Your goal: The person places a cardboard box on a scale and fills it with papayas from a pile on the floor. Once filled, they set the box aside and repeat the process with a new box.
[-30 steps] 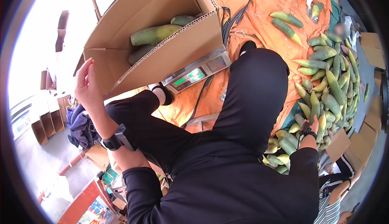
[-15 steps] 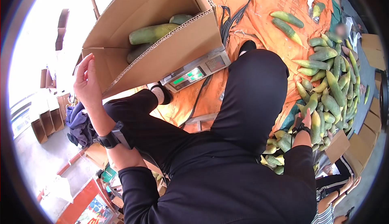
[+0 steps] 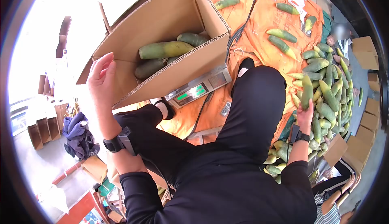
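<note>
My right hand (image 3: 304, 117) is closed round the lower end of a green radish (image 3: 306, 92), which points upward in front of the pile of green radishes (image 3: 333, 98). My left hand (image 3: 102, 78) is at the near left corner of an open cardboard box (image 3: 178, 76), fingers loosely bent and nothing in them. Inside the box lie several green radishes (image 3: 164, 50). The box rests on a scale (image 3: 198, 90) with a lit green display, between my legs.
An orange tarp (image 3: 259, 29) covers the ground, with loose radishes (image 3: 281, 35) and a white plastic bag (image 3: 300, 5) on it. A black cable (image 3: 243, 21) runs beside the box. Cardboard boxes (image 3: 358, 151) and another person's arms (image 3: 344, 189) are at the lower right.
My right hand has come up from the pile and now grips a radish. My left hand remains by the box corner. The view has shifted slightly, showing more of the box's inside.
</note>
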Demonstrator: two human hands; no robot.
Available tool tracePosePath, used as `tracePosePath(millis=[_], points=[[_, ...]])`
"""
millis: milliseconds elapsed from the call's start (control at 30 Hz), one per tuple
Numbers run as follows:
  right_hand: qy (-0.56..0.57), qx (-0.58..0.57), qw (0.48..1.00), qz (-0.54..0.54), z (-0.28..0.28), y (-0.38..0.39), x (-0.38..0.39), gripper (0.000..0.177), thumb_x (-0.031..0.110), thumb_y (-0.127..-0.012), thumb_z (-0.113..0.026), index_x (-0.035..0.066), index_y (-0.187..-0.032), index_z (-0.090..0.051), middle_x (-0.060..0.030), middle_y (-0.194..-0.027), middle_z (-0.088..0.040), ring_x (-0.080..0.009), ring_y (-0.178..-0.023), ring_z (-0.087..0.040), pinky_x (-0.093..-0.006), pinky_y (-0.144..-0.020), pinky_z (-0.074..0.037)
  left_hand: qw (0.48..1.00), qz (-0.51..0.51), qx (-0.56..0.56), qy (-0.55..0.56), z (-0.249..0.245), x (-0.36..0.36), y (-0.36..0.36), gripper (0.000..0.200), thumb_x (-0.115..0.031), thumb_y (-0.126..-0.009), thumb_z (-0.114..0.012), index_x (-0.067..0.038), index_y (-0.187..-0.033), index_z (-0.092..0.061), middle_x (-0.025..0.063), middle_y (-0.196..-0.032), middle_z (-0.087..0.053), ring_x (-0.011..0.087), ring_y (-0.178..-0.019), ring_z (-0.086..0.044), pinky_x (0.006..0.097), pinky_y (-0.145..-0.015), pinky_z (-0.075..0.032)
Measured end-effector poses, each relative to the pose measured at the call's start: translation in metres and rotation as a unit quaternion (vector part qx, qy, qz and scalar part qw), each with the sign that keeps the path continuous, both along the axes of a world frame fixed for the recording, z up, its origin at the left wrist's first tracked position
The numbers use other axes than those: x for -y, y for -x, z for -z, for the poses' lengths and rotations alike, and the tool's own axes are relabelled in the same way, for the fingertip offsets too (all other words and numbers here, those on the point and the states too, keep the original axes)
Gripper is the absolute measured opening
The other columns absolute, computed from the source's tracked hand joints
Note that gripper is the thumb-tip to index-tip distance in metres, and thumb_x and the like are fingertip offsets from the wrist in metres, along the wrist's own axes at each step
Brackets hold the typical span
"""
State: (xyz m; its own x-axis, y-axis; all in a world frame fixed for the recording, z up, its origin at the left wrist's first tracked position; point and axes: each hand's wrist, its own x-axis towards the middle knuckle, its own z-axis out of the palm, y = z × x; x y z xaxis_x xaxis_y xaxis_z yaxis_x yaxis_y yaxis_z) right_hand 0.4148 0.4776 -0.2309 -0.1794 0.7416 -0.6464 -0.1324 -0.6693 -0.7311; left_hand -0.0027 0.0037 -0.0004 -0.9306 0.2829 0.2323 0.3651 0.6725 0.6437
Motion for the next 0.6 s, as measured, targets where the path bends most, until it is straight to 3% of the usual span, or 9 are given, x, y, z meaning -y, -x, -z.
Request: tracePosePath(millis=[67, 200, 333, 400, 467, 533, 567, 600], points=[[-0.043, -0.034, 0.991, -0.124, -0.039, 0.036, 0.002, 0.032, 0.039, -0.087, -0.061, 0.01, -0.097, -0.056, -0.002, -0.077, -0.059, -0.0109, -0.055, -0.05, -0.0214, -0.046, -0.037, 1.0, 0.027, -0.009, -0.005, -0.002, -0.006, 0.002, 0.023, -0.008, -0.087, -0.061, -0.006, -0.11, -0.065, 0.0064, -0.107, -0.062, 0.0133, -0.098, -0.06, 0.0255, -0.08, -0.049], [-0.166, -0.03, 0.951, -0.26, -0.138, 0.126, 0.021, 0.031, 0.037, -0.088, -0.057, 0.007, -0.095, -0.058, -0.001, -0.076, -0.057, -0.0081, -0.055, -0.048, -0.0208, -0.043, -0.031, 0.996, 0.081, -0.029, -0.028, -0.004, -0.02, -0.006, 0.027, -0.005, -0.085, -0.062, -0.006, -0.112, -0.064, 0.0066, -0.109, -0.061, 0.0152, -0.1, -0.058, 0.0272, -0.082, -0.048], [-0.286, -0.095, 0.837, -0.456, -0.233, 0.209, 0.061, 0.037, 0.033, -0.084, -0.059, 0.004, -0.106, -0.06, 0.0014, -0.075, -0.056, -0.0042, -0.057, -0.047, -0.0202, -0.043, -0.031, 0.993, 0.104, -0.022, -0.045, -0.012, -0.028, -0.014, 0.045, -0.007, -0.079, -0.067, -0.008, -0.123, -0.057, 0.007, -0.118, -0.058, 0.0185, -0.11, -0.056, 0.032, -0.089, -0.045], [-0.309, -0.095, 0.819, -0.475, -0.256, 0.246, 0.091, 0.039, 0.036, -0.081, -0.063, 0.004, -0.103, -0.064, 0.0021, -0.072, -0.056, -0.0026, -0.056, -0.046, -0.0189, -0.043, -0.031, 0.992, 0.116, -0.02, -0.054, -0.016, -0.032, -0.018, 0.053, -0.008, -0.077, -0.069, -0.009, -0.128, -0.053, 0.0073, -0.123, -0.056, 0.02, -0.113, -0.054, 0.0333, -0.09, -0.045], [-0.334, -0.1, 0.726, -0.593, -0.275, 0.281, 0.121, 0.037, 0.038, -0.077, -0.067, 0.005, -0.092, -0.067, 0.0031, -0.068, -0.055, -0.002, -0.053, -0.045, -0.0175, -0.044, -0.031, 0.979, 0.161, -0.054, -0.109, -0.018, -0.036, -0.018, 0.071, -0.012, -0.072, -0.074, -0.009, -0.136, -0.043, 0.0087, -0.133, -0.049, 0.0236, -0.12, -0.049, 0.0366, -0.094, -0.043], [-0.309, -0.129, 0.689, -0.643, -0.278, 0.306, 0.157, 0.037, 0.04, -0.072, -0.07, 0.005, -0.083, -0.068, 0.0033, -0.064, -0.053, -0.0027, -0.052, -0.044, -0.018, -0.044, -0.032, 0.973, 0.196, -0.043, -0.117, -0.018, -0.037, -0.018, 0.077, -0.013, -0.07, -0.077, -0.008, -0.138, -0.041, 0.0096, -0.137, -0.046, 0.0245, -0.122, -0.047, 0.0375, -0.096, -0.042], [-0.303, -0.12, 0.675, -0.662, -0.274, 0.316, 0.172, 0.039, 0.04, -0.068, -0.072, 0.003, -0.08, -0.067, 0.0014, -0.066, -0.056, -0.0054, -0.054, -0.047, -0.0201, -0.045, -0.035, 0.965, 0.228, -0.038, -0.126, -0.018, -0.038, -0.018, 0.083, -0.014, -0.067, -0.079, -0.007, -0.139, -0.039, 0.0105, -0.14, -0.043, 0.0253, -0.124, -0.046, 0.0385, -0.098, -0.041], [-0.317, -0.115, 0.668, -0.664, -0.277, 0.319, 0.189, 0.041, 0.04, -0.065, -0.072, 0.001, -0.079, -0.067, -0.0022, -0.069, -0.059, -0.009, -0.055, -0.05, -0.0217, -0.047, -0.038, 0.965, 0.238, -0.017, -0.106, -0.017, -0.037, -0.019, 0.081, -0.011, -0.064, -0.08, -0.006, -0.135, -0.043, 0.0109, -0.134, -0.048, 0.0241, -0.12, -0.049, 0.0366, -0.097, -0.042]])
